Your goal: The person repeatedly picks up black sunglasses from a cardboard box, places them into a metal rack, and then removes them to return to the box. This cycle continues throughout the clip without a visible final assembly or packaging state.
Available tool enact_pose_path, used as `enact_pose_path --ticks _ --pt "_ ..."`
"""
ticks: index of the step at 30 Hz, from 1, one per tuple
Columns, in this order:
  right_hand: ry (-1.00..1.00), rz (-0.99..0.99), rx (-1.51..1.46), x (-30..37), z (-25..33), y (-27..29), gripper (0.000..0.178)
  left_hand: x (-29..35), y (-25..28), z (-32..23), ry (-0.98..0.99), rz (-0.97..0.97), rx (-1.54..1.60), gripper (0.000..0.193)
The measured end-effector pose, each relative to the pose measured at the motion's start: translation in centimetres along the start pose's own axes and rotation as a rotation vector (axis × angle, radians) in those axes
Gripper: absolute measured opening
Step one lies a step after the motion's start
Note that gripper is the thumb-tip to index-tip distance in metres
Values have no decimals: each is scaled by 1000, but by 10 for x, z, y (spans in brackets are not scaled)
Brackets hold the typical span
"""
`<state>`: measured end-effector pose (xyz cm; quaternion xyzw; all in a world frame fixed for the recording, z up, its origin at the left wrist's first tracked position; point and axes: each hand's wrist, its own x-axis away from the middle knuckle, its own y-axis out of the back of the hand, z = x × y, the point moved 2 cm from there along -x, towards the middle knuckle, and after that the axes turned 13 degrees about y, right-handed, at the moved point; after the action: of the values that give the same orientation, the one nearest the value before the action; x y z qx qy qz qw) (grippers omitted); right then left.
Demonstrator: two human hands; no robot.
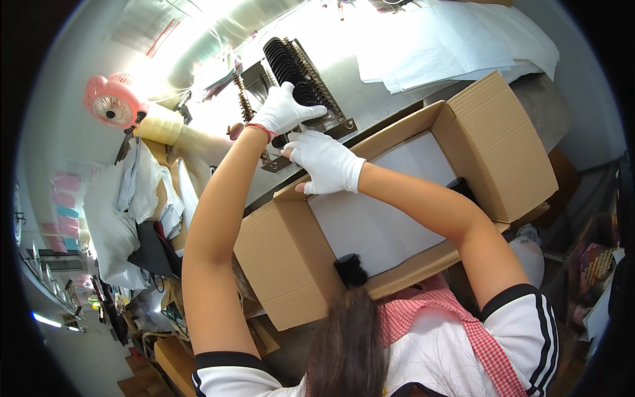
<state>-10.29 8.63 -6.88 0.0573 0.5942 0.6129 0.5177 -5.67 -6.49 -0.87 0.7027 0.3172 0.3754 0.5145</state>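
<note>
- Saw an open cardboard box (506, 145) at three o'clock.
- Found a metal-racked row of black ribbed pieces (284, 63) at twelve.
- Saw the white-gloved left hand (288, 109) over that row with thumb and fingers spread; could not tell any grip.
- Saw the right hand (327, 162) just beside, at five o'clock from the left; could not tell.
</note>
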Motion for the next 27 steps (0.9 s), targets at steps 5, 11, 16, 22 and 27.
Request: enact_pose_path --ticks 5,11,16,22,27 --pt "29 10 -46 8 -1 6 62 -1 -11 -9 -14 135 112 98" --pt "56 42 -95 22 -6 10 60 6 -23 -32 -174 234 55 43" --pt "-21 94 -197 28 -6 6 59 15 -31 -54 609 502 850 17" --pt "63 41 -109 24 -11 7 54 27 -3 -56 53 -47 -366 23" --pt "-122 -201 -201 28 -11 24 34 44 19 -33 120 -61 -349 27"
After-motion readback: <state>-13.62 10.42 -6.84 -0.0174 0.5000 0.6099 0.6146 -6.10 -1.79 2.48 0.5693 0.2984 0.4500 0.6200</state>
